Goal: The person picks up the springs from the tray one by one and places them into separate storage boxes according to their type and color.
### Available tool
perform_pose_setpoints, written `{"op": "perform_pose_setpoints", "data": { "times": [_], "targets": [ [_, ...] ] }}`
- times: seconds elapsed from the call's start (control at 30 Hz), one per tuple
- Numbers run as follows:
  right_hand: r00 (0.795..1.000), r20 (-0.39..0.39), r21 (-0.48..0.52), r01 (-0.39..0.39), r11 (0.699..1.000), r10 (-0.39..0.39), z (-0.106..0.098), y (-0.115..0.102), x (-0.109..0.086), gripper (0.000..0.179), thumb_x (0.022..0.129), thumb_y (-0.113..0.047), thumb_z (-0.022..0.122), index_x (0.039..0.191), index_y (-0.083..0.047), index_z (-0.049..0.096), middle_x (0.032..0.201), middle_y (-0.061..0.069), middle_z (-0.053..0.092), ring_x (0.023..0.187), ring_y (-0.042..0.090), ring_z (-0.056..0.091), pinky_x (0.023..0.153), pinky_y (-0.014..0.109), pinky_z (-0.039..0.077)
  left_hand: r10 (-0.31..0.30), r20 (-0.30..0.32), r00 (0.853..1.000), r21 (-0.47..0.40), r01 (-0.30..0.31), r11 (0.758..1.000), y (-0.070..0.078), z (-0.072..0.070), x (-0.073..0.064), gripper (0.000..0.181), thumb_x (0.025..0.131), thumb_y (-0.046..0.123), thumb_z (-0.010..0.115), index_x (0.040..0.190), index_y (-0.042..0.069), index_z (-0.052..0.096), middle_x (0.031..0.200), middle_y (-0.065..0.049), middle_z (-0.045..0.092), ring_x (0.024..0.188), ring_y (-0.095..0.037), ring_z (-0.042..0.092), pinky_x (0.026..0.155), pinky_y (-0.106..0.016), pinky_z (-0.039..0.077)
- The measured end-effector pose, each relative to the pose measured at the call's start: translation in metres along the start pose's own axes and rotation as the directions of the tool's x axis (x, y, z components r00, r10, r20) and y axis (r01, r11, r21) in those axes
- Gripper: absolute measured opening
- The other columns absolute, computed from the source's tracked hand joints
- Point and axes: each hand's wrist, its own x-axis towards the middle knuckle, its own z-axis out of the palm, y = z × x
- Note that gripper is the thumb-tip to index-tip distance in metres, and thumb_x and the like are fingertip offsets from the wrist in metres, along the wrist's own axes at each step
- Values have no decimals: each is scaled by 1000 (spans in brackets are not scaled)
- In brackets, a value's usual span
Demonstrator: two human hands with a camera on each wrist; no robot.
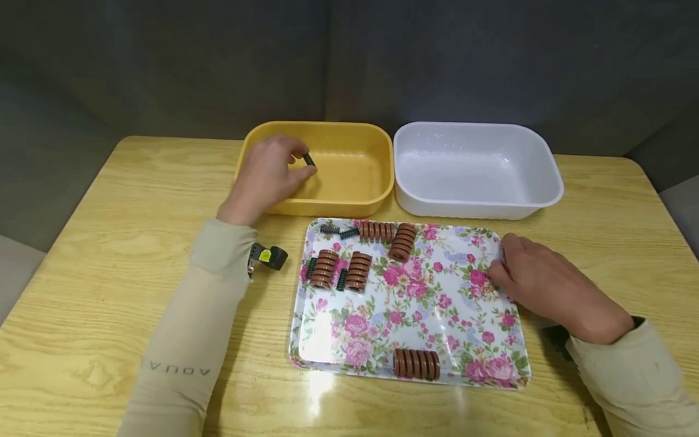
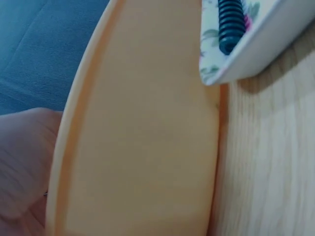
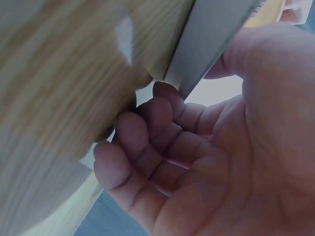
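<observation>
Thumb and fingers of my left hand pinch a small dark green spring over the yellow bin. In the left wrist view, the bin wall hides most of that hand. My right hand holds the right edge of the flowered tray, thumb on top; the right wrist view shows its curled fingers at the tray's side. On the tray lie several thick brown springs and several small dark green springs, mostly toward the upper left. One brown spring lies apart by the front edge.
A white bin stands right beside the yellow one, behind the tray. All rest on a wooden table. A dark grey partition rises behind the table's far edge.
</observation>
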Motion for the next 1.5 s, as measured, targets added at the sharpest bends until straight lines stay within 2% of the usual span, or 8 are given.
{"op": "perform_pose_setpoints", "data": {
  "times": [0.13,0.4,0.7,0.93,1.5],
  "targets": [
    [1000,7,1,-6,1000,6,0,0,0,27,107,-29,45,95,-5,49,82,6,51,68,16,46,64,31,37,-25,35,999,3,25,1000,-2,2,0,41,96,25,72,128,-1,68,131,-20,69,115,-34,65,98,-46,55],
    [1000,15,-1,-7,1000,7,-1,-1,1,27,107,-29,44,95,-6,49,83,6,52,69,16,47,64,30,38,-42,44,998,24,41,999,-5,1,-1,41,95,26,72,126,-2,70,126,-21,72,110,-34,69,98,-47,55],
    [1000,19,-2,-3,1000,3,-2,-2,0,25,107,-28,44,95,-6,49,82,5,52,68,16,47,63,30,37,-71,96,993,15,70,997,-4,0,0,40,95,24,71,127,0,70,126,-19,73,109,-33,69,97,-46,55],
    [1000,24,-6,-11,1000,11,-1,-1,0,26,107,-29,45,96,-5,49,83,6,51,70,17,47,64,31,37,-66,72,995,29,64,998,-5,1,-2,29,96,18,66,118,-1,73,116,-18,75,102,-31,68,91,-43,55],
    [1000,31,0,-7,1000,7,3,-1,3,26,107,-28,44,95,-5,49,82,6,52,68,16,46,63,30,37,-62,54,997,13,62,998,-5,0,-5,32,96,21,67,119,-2,73,119,-19,74,105,-31,68,95,-45,56]
  ]
}}
